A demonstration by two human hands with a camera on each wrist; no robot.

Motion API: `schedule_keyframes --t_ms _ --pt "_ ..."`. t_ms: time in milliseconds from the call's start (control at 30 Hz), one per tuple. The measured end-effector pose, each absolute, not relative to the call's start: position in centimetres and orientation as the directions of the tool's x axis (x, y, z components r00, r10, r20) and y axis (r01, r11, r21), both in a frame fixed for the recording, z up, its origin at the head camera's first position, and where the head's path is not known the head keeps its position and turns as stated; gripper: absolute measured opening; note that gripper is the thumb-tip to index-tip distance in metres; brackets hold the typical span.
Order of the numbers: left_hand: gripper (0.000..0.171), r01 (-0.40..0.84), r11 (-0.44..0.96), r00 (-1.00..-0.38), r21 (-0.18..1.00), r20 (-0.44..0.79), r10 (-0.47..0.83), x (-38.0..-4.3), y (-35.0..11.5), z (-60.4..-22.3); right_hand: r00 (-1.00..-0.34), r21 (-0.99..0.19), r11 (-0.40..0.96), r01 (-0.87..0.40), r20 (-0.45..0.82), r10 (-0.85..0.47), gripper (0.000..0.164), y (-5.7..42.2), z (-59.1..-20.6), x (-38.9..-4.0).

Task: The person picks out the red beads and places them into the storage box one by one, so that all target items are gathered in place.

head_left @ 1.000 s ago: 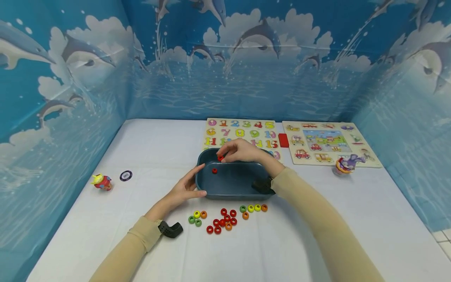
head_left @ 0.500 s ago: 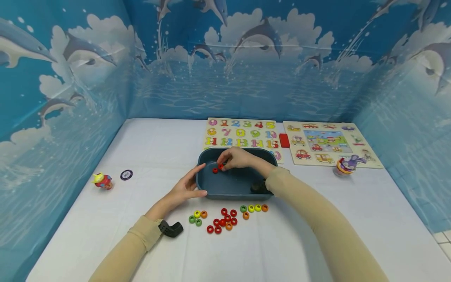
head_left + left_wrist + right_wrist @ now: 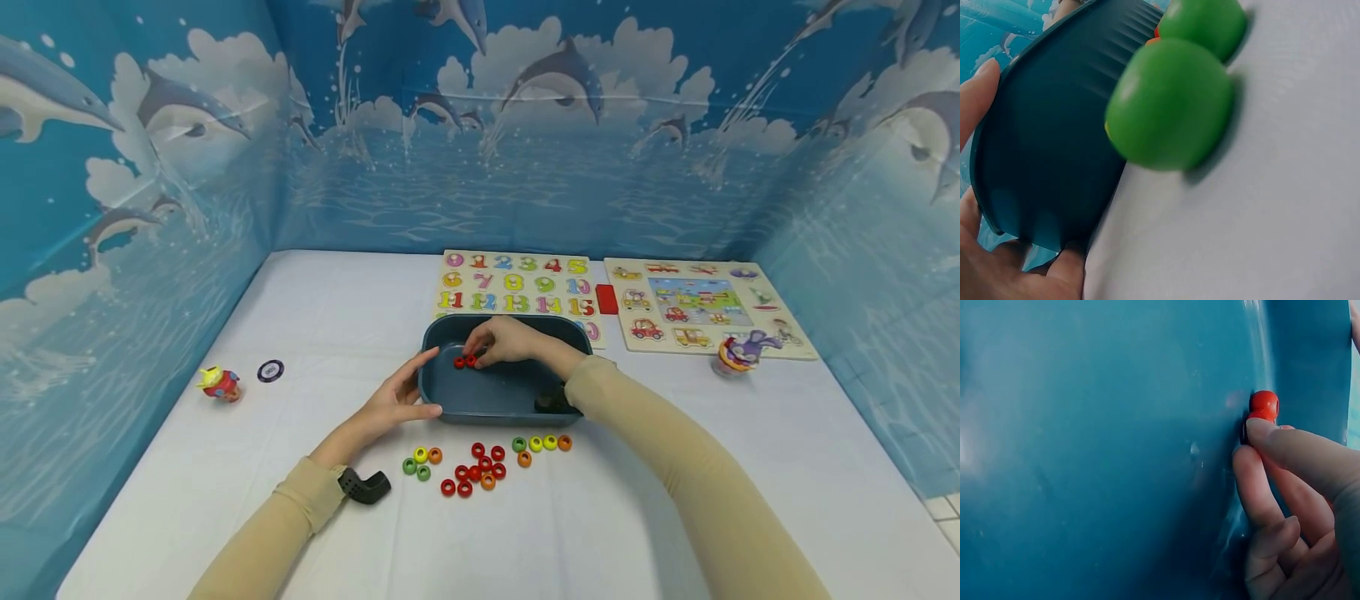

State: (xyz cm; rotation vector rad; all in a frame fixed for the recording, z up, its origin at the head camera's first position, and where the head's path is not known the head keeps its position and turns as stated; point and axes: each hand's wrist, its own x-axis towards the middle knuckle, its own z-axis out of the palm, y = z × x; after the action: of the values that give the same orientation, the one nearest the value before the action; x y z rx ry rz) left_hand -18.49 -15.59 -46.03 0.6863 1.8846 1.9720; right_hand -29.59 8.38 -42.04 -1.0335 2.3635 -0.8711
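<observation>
A person's two bare hands work at a dark blue tub (image 3: 498,392) on a white table (image 3: 592,517). Inside the tub, near its left end, the right hand (image 3: 507,340) pinches a small red bead (image 3: 471,361) between thumb and fingertips; whether the bead rests on the floor or is held just above it, I cannot tell. A second red bead (image 3: 459,362) sits immediately to its left, and the two appear to touch. The left hand (image 3: 393,406) has its fingers spread and fairly straight against the tub's left end, with the thumb at the near corner, bracing rather than clenching. On the table in front of the tub lie loose red beads (image 3: 462,472), with green, yellow and orange ones close by; behind it are a number board (image 3: 514,283) and a picture board (image 3: 637,272). The pinched bead looks hard, glossy and round, so it is probably light and sturdy but liable to slip or roll; a gentle pinch across opposite rounded sides, with fingers clear of the neighbouring bead, should suit it best. The tub looks smooth, stiff and fairly light, so it could slide if nudged; its end wall and rim seem the natural places to steady it.
</observation>
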Motion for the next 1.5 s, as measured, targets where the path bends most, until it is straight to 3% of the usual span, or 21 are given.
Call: schedule_keyframes --t_ms 167,333,467,600,800,1033,1300,1500 --pt "0.083 0.081 -0.068 -0.834 0.994 0.105 0.541 -18.6 -15.6 -46.1 -0.643 -0.676 0.537 -0.504 -0.120 -0.756 0.028 8.3 -41.4 -29.5" --pt "0.083 0.083 -0.064 -0.836 0.994 0.104 0.538 -18.6 -15.5 -46.2 -0.654 -0.675 0.522 -0.521 -0.076 -0.752 0.034 9.1 -37.7 -28.6" --pt "0.083 0.088 -0.061 -0.838 0.994 0.107 0.536 -18.6 -15.5 -46.1 -0.637 -0.704 0.442 -0.556 0.020 -0.770 0.037 10.3 -33.8 -26.5" --pt "0.082 0.087 -0.056 -0.839 0.995 0.104 0.534 -18.6 -15.5 -46.1 -0.590 -0.727 0.339 -0.597 0.112 -0.799 0.035 11.7 -32.4 -23.3" --pt "0.082 0.095 -0.060 -0.840 0.994 0.112 0.531 -18.6 -15.5 -46.2 -0.539 -0.738 0.248 -0.627 0.181 -0.823 0.031 13.2 -35.1 -18.5" --pt "0.082 0.104 -0.071 -0.833 0.992 0.126 0.539 -18.6 -15.6 -46.1 -0.554 -0.784 0.280 -0.554 0.095 -0.827 0.029 13.5 -39.4 -14.6" --pt "0.082 0.111 -0.066 -0.830 0.992 0.129 0.542 -18.5 -15.7 -45.9 -0.612 -0.729 0.394 -0.560 0.043 -0.790 0.030 13.3 -42.0 -13.4" --pt "0.082 0.114 -0.069 -0.827 0.991 0.133 0.546 -18.6 -15.6 -46.2 -0.632 -0.736 0.397 -0.548 0.053 -0.773 0.029 13.3 -42.9 -13.4"
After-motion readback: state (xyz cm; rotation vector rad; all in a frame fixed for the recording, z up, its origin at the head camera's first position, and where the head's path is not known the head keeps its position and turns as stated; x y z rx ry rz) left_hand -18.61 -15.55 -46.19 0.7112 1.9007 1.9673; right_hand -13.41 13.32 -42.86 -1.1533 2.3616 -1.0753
